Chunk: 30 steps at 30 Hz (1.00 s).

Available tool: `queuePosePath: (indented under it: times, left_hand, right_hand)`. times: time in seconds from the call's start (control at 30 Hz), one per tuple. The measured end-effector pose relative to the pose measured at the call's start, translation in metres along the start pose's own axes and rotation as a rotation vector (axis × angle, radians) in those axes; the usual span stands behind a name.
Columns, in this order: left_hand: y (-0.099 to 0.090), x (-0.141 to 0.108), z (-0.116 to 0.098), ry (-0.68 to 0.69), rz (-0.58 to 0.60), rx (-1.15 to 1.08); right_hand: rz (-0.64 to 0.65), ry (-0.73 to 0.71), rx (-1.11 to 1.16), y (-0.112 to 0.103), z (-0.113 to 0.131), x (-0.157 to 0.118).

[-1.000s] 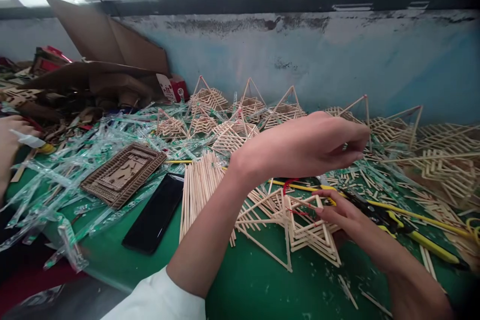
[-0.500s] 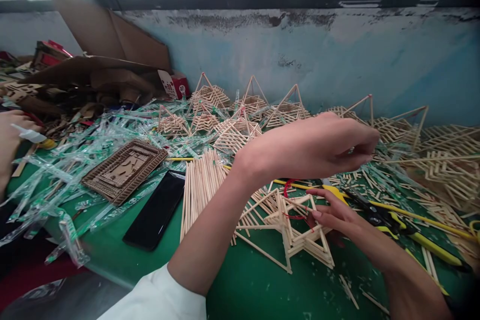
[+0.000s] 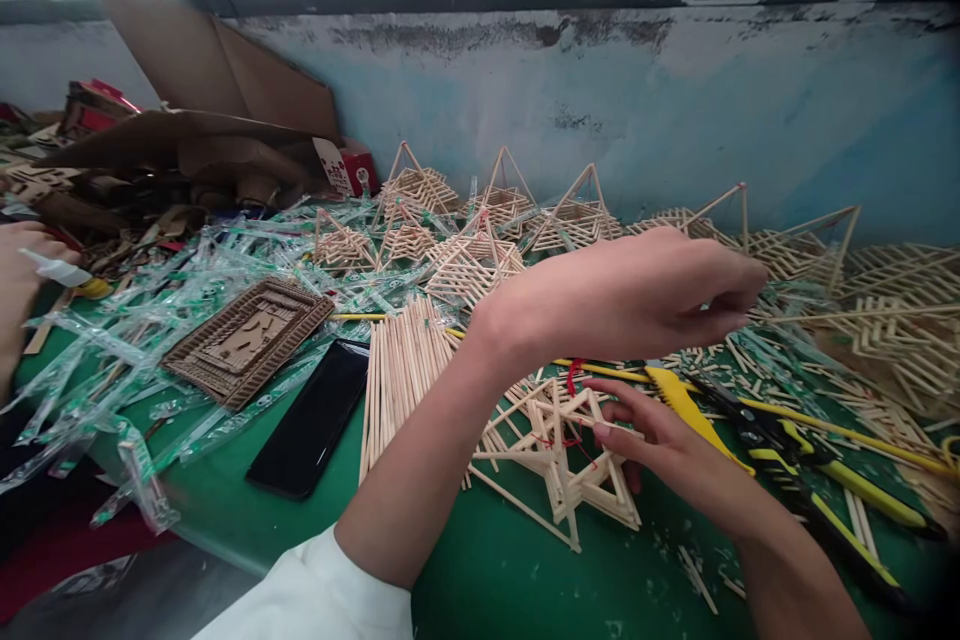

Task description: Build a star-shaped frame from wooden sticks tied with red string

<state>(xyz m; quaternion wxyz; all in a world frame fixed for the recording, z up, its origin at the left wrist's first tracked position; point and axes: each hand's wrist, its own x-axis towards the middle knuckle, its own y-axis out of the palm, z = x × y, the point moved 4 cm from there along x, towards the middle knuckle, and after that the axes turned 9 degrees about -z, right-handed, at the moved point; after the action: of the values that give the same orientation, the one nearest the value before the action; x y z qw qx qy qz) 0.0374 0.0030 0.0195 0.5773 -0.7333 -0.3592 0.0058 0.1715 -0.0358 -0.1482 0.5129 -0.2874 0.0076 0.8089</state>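
The right hand's grip (image 3: 660, 440), right of the frame's lower middle, is pinching the near side of a star-shaped stick frame (image 3: 559, 465) between thumb and fingers. The frame is resting low in the middle of the picture, its points spreading over the green worktop (image 3: 487, 580). Red thread (image 3: 574, 377) is looping at its upper edge and trailing among its sticks. The left hand's grip (image 3: 637, 290) is hanging above, right of centre, with its fingers curling down; I cannot tell whether it is holding anything. Its forearm is crossing in front of a bundle of loose sticks (image 3: 405, 380). Just left of the bundle a black phone (image 3: 307, 425) is lying flat, and beyond it a ridged cardboard panel (image 3: 247, 345) is sitting on clear plastic strips (image 3: 124, 345). At centre right, a yellow blade-like tool (image 3: 686, 405) and yellow-and-black pliers (image 3: 874, 500) are lying near the right hand. More stick frames (image 3: 420, 195) are standing along the wall (image 3: 465, 105). At the left edge another person's hand (image 3: 26, 255) is holding a small bottle (image 3: 60, 270), while an open cardboard box (image 3: 172, 60) is leaning at upper left.
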Motion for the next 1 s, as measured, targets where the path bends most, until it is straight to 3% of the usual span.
queuePosePath:
  times: [0.33,0.6,0.8,1.0]
  left_hand:
    - [0.003,0.001,0.000,-0.034,0.051,-0.001]
    - [0.004,0.001,0.000,-0.021,0.017,-0.028]
    - [0.006,0.002,0.000,0.026,0.007,-0.029]
    - [0.009,0.003,0.001,0.004,0.046,-0.025]
  right_hand:
    - [-0.005,0.012,0.170,0.006,0.000,0.002]
    - [0.119,-0.021,0.266,0.028,0.006,0.002]
    - [0.144,-0.090,0.096,0.029,0.006,0.003]
    - [0.030,-0.230,-0.145,0.026,0.006,0.004]
